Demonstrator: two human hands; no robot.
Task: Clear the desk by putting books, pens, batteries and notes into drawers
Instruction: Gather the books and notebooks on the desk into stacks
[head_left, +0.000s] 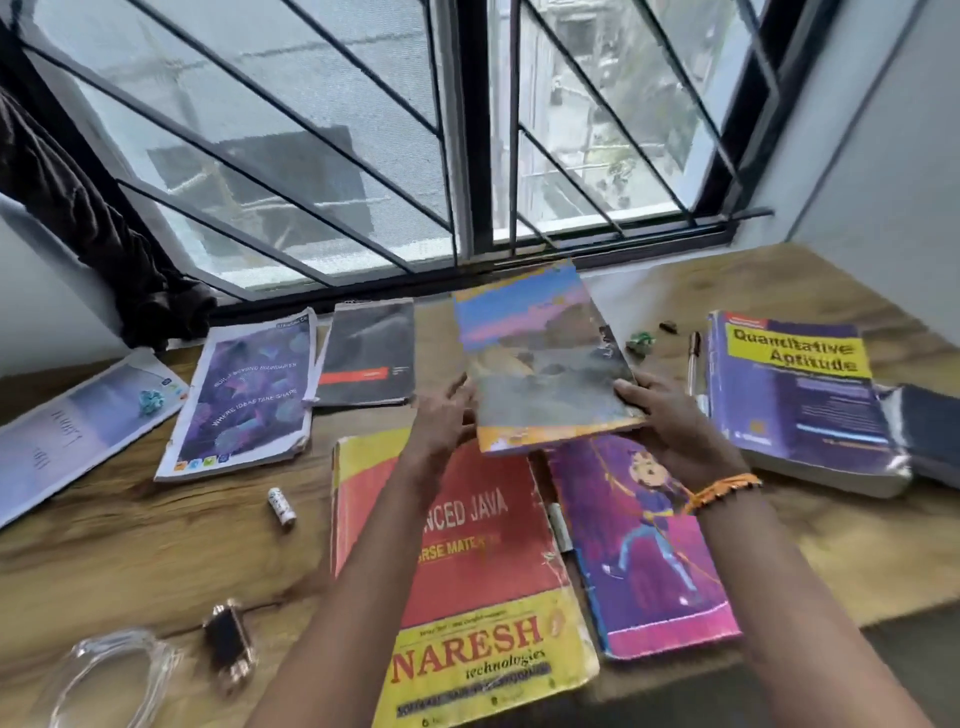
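Orange-edged book (545, 358) held up in two hands over the wooden tabletop (130, 525).

The left hand (441, 415) grips the book's left edge and the right hand (670, 421) grips its right edge, fingers curled round it. The book is tilted, above a red Java book (483, 577) and a pink book (649, 551) that lie side by side. A pen (560, 525) sits between those two. A battery (281, 508) lies left of the red book. A thick blue book (800, 400) lies at the right, with another pen (694, 364) just beside it. A purple book (249, 400) and a grey book (371, 353) lie further back on the left.
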